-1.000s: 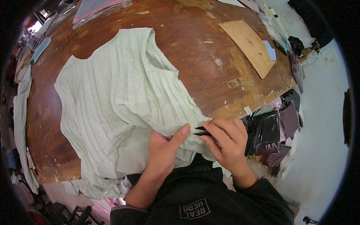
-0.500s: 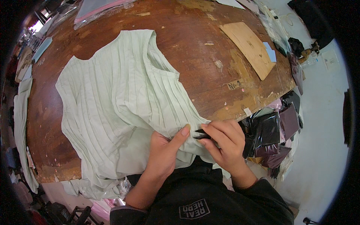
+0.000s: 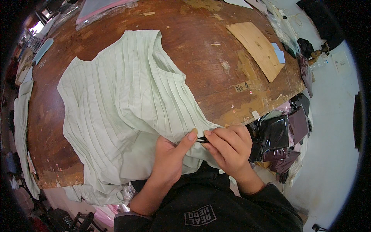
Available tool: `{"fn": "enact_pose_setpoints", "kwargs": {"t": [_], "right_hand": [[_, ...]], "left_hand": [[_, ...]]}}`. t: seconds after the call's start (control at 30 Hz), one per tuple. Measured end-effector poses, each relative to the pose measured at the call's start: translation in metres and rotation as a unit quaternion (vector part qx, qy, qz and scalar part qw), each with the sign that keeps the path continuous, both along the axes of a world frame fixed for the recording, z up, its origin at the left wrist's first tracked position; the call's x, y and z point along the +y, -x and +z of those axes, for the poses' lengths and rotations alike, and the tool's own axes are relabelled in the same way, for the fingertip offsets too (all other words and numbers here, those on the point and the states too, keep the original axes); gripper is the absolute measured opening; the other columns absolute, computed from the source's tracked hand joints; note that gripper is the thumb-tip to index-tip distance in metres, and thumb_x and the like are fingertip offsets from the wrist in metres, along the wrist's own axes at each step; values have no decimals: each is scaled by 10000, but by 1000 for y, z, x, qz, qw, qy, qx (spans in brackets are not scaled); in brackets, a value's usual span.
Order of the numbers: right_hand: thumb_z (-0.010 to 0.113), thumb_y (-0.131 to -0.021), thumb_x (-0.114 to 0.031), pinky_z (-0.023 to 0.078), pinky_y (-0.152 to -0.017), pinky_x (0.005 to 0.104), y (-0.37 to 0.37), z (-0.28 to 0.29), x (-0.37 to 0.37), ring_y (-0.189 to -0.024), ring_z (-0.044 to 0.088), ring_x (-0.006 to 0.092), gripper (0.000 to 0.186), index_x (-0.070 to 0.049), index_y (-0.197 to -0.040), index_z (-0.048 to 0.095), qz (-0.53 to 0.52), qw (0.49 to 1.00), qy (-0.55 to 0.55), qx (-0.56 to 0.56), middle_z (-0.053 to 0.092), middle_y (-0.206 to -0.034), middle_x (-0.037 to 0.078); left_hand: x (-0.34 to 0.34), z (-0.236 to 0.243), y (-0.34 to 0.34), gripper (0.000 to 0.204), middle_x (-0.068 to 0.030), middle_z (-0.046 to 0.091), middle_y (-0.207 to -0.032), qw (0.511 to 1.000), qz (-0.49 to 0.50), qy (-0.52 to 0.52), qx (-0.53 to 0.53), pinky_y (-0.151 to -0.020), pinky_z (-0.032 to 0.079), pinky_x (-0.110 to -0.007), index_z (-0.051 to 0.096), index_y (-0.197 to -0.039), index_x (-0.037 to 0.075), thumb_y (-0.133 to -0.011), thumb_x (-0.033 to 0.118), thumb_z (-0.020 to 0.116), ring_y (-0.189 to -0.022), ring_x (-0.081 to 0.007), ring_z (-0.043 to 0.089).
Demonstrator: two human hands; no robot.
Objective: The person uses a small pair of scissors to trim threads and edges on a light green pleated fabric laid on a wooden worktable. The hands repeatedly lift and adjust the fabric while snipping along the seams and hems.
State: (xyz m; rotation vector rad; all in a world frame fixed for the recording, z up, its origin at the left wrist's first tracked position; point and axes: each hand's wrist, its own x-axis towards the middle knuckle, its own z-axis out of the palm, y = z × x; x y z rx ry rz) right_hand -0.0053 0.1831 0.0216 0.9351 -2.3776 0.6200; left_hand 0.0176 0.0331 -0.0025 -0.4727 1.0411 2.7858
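A pale green sleeveless pleated garment lies spread on the brown wooden table, its lower part drawn over the near edge toward me. My left hand pinches the cloth near its side hem, thumb on top and the other fingers beneath the fabric. Just to the right, my right hand grips small black thread snips between thumb and fingers. Their dark tips lie at the cloth, right beside my left thumb, and look almost together. Most of the snips is hidden inside my right hand.
A thin wooden board lies at the table's right side, with a light blue card by it. Black and dark purple plastic-wrapped packs are heaped beyond the right edge. Clear plastic with a pink edge lies at the far left.
The black blades of the snips have come together from being apart, at the same spot on the cloth. My left hand and the garment have hardly moved.
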Motion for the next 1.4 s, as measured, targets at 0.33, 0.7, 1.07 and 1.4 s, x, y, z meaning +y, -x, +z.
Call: {"fn": "enact_pose_setpoints", "kwargs": {"t": [0.33,0.7,1.07,1.4], "right_hand": [[733,-622,-155,371,-563,295,-2,-2,0,-661,509,175,290,-94,-897,665,-7,999,-11,29,606,-830,-10],[730,-694,-123,426,-557,309,-15,15,7,-646,561,207,315,-17,-972,626,-4,974,153,-167,611,-813,99],[515,-920,-148,400,-444,199,-30,10,0,-506,506,74,243,25,-1091,523,36,592,419,-687,590,-783,74],[509,-924,-151,388,-439,199,-31,6,0,-507,497,70,228,24,-1069,524,29,612,416,-673,586,-783,75]], "left_hand": [[1,0,0,260,-64,616,-1020,1000,1,0,5,-791,457,-246,559,-1095,-26,-846,29,608,-895,-103,577],[2,4,-1,277,-69,616,-1016,1000,16,23,-10,-793,459,-253,561,-1092,-33,-830,27,627,-898,-114,580],[1,6,-2,198,-45,628,-892,998,23,60,20,-684,453,-235,583,-1003,-29,-821,29,638,-769,-94,577],[1,5,-2,175,-46,630,-866,998,28,53,8,-664,454,-231,592,-982,-26,-826,40,637,-744,-94,579]]}}
